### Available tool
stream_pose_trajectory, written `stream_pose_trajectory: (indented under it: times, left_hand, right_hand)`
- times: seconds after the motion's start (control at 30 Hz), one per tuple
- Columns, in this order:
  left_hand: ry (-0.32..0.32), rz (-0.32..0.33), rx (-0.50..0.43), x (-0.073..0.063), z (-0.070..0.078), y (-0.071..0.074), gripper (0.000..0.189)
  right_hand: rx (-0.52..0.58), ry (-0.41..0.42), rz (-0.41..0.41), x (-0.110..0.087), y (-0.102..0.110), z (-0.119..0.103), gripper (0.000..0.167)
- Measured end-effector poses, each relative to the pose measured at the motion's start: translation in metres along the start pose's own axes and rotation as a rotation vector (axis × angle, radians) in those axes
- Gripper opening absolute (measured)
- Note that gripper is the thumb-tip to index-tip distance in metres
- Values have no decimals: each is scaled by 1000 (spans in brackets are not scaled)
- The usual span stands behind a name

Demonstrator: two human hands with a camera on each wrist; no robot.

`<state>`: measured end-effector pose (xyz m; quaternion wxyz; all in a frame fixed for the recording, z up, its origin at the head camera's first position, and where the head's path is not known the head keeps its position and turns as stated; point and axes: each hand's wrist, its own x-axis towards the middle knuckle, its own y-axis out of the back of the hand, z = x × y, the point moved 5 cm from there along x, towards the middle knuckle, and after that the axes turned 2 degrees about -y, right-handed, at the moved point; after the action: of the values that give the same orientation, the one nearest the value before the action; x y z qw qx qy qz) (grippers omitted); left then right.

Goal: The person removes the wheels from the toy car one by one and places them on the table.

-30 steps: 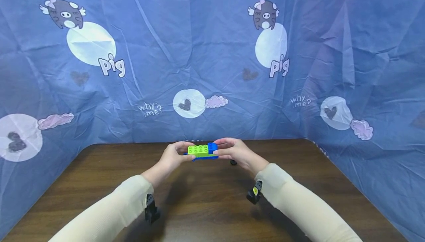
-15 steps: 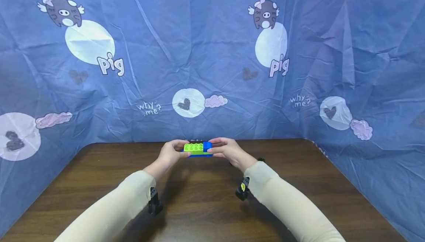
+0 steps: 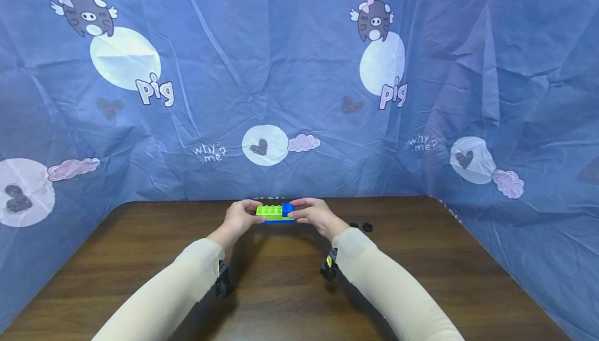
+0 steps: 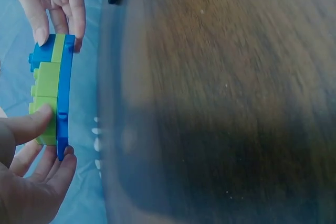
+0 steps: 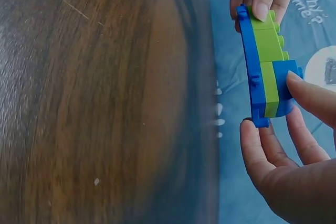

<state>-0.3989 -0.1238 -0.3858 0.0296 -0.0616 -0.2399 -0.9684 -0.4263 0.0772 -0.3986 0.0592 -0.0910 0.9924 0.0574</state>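
Observation:
A toy block car [image 3: 269,212] is held up above the far part of the table, between both hands. It has a long blue base [image 4: 64,90], lime green studded bricks [image 5: 268,44] and a blue brick [image 5: 283,80] at its right end. My left hand [image 3: 237,221] grips the green end, thumb on the side of the brick. My right hand [image 3: 323,218] pinches the blue end, with the thumb on the blue brick and fingers under and behind it. No wheels show on the base in the wrist views.
Small black round pieces, like toy wheels [image 3: 367,227], lie on the brown wooden table [image 3: 281,289] right of my right wrist. A blue printed curtain [image 3: 299,81] hangs behind the table and along its sides. Black cameras [image 3: 329,265] sit on both wrists.
Both hands and the block car have shifted a little to the left. The right forearm moved left, so more of the black round pieces shows. The grip looks the same.

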Motion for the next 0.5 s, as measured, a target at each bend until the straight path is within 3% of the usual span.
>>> stream_pose_trajectory:
  times: [0.27, 0.5]
  left_hand:
    - [-5, 12, 7, 9, -15, -3, 41]
    - [-22, 23, 51, 9, -21, -6, 38]
  right_hand:
    - [-11, -41, 34, 5, -4, 9, 38]
    - [-9, -46, 49, 6, -8, 15, 37]
